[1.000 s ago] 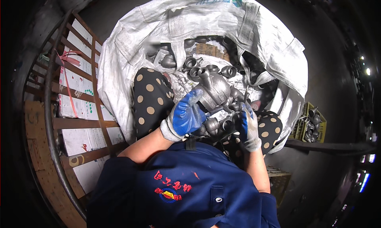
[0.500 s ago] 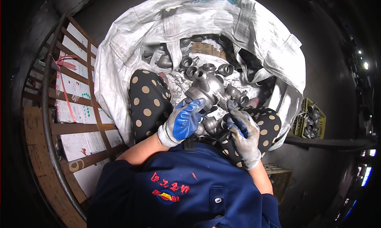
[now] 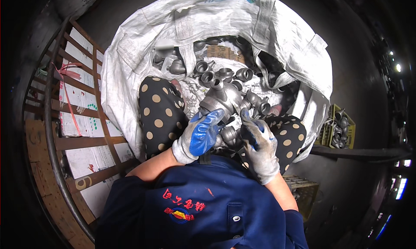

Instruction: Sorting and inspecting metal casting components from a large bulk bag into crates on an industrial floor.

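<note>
Both hands wear grey knit gloves with blue coating. My left hand grips the lower left edge of a large grey metal casting, a rounded, pipe-fitting-like body with a short round neck pointing up and away. My right hand is beside the casting's lower right side, one finger stretched toward it and the others curled; what they hold, if anything, is hidden. Smaller grey metal fittings with round openings lie beyond the casting, and more lie between the hands.
A big white woven sack with wide straps surrounds my spotted trouser legs. At left stands a rusty metal rack with white boxes. A yellow crate of fittings sits at right, another crate by my right elbow.
My right hand has moved left and slightly up, closer to the casting. My left hand keeps its grip on the casting, which has barely shifted.
</note>
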`<action>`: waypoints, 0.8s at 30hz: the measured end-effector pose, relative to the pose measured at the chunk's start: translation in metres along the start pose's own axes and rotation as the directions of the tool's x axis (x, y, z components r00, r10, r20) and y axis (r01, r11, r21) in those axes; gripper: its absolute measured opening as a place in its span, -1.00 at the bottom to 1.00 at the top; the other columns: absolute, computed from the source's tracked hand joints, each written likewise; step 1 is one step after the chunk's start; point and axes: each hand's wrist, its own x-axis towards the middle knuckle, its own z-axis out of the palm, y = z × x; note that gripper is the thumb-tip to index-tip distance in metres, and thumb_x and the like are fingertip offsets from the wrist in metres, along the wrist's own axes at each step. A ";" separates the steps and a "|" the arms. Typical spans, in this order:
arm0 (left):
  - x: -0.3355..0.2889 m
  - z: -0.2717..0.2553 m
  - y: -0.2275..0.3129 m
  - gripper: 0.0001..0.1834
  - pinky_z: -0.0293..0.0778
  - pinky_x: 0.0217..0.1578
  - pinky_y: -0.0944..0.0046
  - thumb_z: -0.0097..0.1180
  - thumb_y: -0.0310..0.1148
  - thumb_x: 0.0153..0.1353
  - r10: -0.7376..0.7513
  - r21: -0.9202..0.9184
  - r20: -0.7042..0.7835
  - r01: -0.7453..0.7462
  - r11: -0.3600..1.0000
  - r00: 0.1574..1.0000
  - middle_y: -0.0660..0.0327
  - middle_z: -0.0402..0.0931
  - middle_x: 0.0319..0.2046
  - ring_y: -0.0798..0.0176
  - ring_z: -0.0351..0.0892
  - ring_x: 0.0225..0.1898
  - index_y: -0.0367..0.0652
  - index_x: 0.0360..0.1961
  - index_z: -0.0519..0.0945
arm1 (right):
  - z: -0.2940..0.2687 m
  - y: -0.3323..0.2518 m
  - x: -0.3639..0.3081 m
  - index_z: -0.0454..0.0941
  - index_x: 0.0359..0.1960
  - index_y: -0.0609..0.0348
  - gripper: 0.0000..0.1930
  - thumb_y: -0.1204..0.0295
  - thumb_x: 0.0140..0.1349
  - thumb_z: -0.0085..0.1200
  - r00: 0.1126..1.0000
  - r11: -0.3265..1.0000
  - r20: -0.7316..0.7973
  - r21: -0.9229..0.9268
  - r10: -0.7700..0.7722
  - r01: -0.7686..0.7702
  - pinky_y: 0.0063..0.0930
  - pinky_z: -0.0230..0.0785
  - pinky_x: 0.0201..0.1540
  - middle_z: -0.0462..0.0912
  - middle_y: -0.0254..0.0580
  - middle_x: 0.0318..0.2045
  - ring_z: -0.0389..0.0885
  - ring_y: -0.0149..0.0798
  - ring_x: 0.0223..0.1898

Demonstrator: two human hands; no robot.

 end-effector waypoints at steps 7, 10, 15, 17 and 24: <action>0.000 0.001 0.004 -0.38 0.40 -0.02 0.14 0.30 -0.40 -0.11 0.215 0.080 -0.057 -0.211 0.974 0.975 0.10 0.55 -0.25 0.06 0.54 -0.14 -0.33 0.04 0.42 | -0.002 -0.001 -0.001 0.55 -0.09 0.17 -0.58 0.65 -0.09 0.10 1.000 1.000 0.005 -0.020 -0.002 0.002 -0.29 0.44 -0.16 0.56 0.01 -0.22 0.58 0.03 -0.21; 0.001 0.001 0.010 -0.39 0.41 -0.04 0.14 0.29 -0.42 -0.12 0.332 0.100 -0.062 -0.325 0.940 0.941 0.07 0.55 -0.22 0.03 0.53 -0.13 -0.34 0.03 0.43 | -0.006 0.002 0.000 0.55 -0.11 0.24 -0.61 0.66 -0.07 0.09 0.999 0.991 0.023 0.128 0.026 -0.029 -0.36 0.43 -0.14 0.59 0.00 -0.22 0.60 -0.03 -0.22; -0.001 -0.002 0.027 -0.42 0.42 -0.07 0.14 0.25 -0.44 -0.09 0.371 0.433 0.032 -0.347 0.832 0.928 0.03 0.55 -0.16 0.02 0.52 -0.11 -0.35 0.04 0.43 | -0.005 0.002 0.001 0.54 -0.08 0.17 -0.64 0.60 0.01 0.10 0.999 0.982 -0.043 0.186 0.023 -0.014 -0.24 0.41 -0.20 0.57 0.01 -0.29 0.56 0.03 -0.26; -0.002 -0.001 0.027 -0.43 0.42 -0.08 0.14 0.24 -0.44 -0.07 0.369 0.467 0.039 -0.344 0.815 0.928 0.03 0.55 -0.16 0.02 0.52 -0.11 -0.35 0.04 0.44 | -0.004 0.003 0.000 0.53 -0.06 0.15 -0.62 0.59 0.00 0.11 0.998 0.987 -0.068 0.159 -0.006 0.017 -0.23 0.41 -0.20 0.56 0.01 -0.26 0.55 0.04 -0.25; -0.001 0.002 0.017 -0.44 0.40 -0.07 0.13 0.19 -0.46 -0.06 0.289 0.310 0.042 -0.287 0.906 0.956 0.01 0.52 -0.12 -0.01 0.50 -0.09 -0.34 0.05 0.43 | -0.004 -0.007 -0.003 0.50 -0.03 0.04 -0.53 0.56 -0.09 0.15 1.000 0.992 0.016 -0.119 -0.025 0.027 -0.18 0.42 -0.23 0.47 -0.04 -0.24 0.52 0.03 -0.23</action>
